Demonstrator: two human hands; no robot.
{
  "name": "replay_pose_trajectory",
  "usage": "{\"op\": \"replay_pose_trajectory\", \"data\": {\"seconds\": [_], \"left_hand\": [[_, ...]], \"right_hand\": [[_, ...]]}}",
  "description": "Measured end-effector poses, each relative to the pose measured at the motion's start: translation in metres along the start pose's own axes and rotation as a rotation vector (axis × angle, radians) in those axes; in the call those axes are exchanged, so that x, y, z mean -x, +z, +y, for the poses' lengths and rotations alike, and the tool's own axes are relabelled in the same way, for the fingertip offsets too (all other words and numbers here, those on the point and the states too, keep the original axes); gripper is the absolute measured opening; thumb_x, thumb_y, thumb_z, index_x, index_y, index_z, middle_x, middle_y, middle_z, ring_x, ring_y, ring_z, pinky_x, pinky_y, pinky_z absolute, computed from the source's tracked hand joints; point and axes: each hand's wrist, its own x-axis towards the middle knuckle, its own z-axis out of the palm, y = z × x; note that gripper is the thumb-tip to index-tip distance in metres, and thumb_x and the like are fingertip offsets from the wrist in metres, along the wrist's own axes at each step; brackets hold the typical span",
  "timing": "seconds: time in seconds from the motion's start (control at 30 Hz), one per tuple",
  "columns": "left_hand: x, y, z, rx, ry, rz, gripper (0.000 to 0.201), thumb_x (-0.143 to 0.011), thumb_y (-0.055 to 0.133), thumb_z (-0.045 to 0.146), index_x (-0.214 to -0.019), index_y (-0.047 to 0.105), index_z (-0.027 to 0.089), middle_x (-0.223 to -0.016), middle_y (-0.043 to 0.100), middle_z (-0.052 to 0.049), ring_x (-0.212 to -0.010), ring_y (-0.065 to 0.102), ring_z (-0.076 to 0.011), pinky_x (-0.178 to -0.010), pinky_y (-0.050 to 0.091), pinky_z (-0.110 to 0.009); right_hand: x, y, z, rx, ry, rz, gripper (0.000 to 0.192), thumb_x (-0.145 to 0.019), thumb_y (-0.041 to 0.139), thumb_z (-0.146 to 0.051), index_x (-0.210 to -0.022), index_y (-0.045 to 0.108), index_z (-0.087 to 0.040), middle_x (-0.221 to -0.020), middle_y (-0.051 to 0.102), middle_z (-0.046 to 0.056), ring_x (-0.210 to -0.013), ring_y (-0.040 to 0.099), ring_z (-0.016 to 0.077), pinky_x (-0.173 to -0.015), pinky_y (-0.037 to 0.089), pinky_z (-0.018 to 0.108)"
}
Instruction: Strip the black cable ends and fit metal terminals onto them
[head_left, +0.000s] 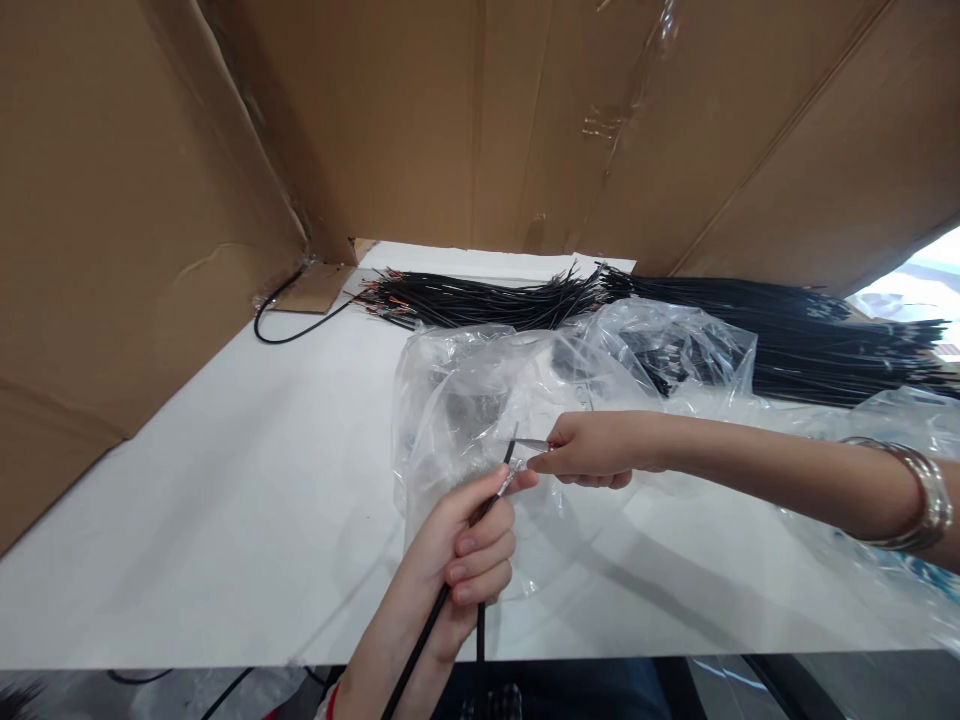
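Observation:
My left hand (pixel 480 535) is closed round a black cable (pixel 426 640), with its end pointing up past the thumb and forefinger. A pale, silvery stretch shows on the cable near the fingertips, with a black piece above it. From the right, my right hand (pixel 592 450) comes in closed on a small pointed metal tool (pixel 532 443). The tool's tip meets or nearly meets the cable's upper end; its handle is hidden in the fist, so its kind is unclear. Both hands are over a clear plastic bag (pixel 450 400) on the white table (pixel 225 480).
Behind the bag lies a bundle of black cables (pixel 480 298) with stripped ends. More black cables (pixel 825 340) are stacked at the right, partly under plastic. One loose cable (pixel 281 341) loops at the left corner. Cardboard walls (pixel 420 130) enclose the back and left.

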Motion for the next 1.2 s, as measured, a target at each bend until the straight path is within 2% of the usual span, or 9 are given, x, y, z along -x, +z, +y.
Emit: {"op": "replay_pose_trajectory", "data": {"seconds": [0.2,0.43,0.7,0.9,1.07,1.2], "left_hand": [[0.002,0.000,-0.006,-0.120,0.066,0.025,0.035,-0.097,0.044,0.025,-0.093,0.072,0.005,-0.038,0.023,0.012,-0.034,0.002,-0.0024,-0.026,0.015,-0.011],[0.005,0.002,-0.005,-0.410,0.136,0.058,0.030,-0.091,0.054,0.036,-0.099,0.069,0.012,-0.035,0.032,0.011,-0.028,0.012,-0.0033,-0.025,0.018,-0.012],[0.007,0.004,-0.002,-0.494,0.118,0.058,0.032,-0.092,0.050,0.038,-0.097,0.068,0.013,-0.034,0.033,0.011,-0.026,0.014,-0.0041,-0.025,0.019,-0.013],[0.007,0.001,-0.002,-0.645,0.146,0.089,0.034,-0.090,0.051,0.043,-0.096,0.068,0.014,-0.034,0.035,0.010,-0.024,0.021,-0.0058,-0.025,0.022,-0.015],[0.011,0.002,-0.005,-0.885,0.260,0.201,0.032,-0.091,0.048,0.043,-0.094,0.066,0.017,-0.036,0.036,0.009,-0.026,0.026,-0.0075,-0.027,0.024,-0.016],[0.015,0.005,-0.007,-0.985,0.263,0.282,0.033,-0.092,0.045,0.044,-0.095,0.065,0.018,-0.035,0.035,0.010,-0.028,0.025,-0.0084,-0.030,0.023,-0.017]], "right_hand": [[0.008,-0.005,-0.002,0.012,-0.006,0.055,0.030,-0.084,0.053,-0.024,-0.058,0.039,-0.019,-0.049,0.033,-0.007,-0.041,0.025,0.0054,-0.037,0.018,0.019],[0.015,-0.006,-0.006,0.074,-0.051,0.082,0.027,-0.082,0.055,-0.026,-0.060,0.041,-0.019,-0.052,0.038,-0.006,-0.042,0.027,0.0054,-0.038,0.022,0.019],[0.019,-0.006,-0.007,0.010,-0.085,0.063,0.027,-0.084,0.053,-0.025,-0.060,0.041,-0.019,-0.051,0.036,-0.006,-0.042,0.026,0.0053,-0.038,0.020,0.019],[0.018,-0.005,-0.012,0.009,-0.020,0.017,0.029,-0.086,0.054,-0.026,-0.061,0.041,-0.019,-0.050,0.033,-0.007,-0.040,0.023,0.0045,-0.037,0.017,0.019],[0.013,-0.007,-0.011,0.038,-0.014,-0.006,0.034,-0.087,0.057,-0.035,-0.061,0.043,-0.018,-0.050,0.034,-0.007,-0.040,0.024,0.0045,-0.036,0.017,0.018],[0.010,-0.006,-0.011,0.008,-0.023,-0.095,0.039,-0.089,0.057,-0.038,-0.059,0.041,-0.018,-0.048,0.030,-0.009,-0.040,0.020,0.0038,-0.036,0.014,0.018]]}}
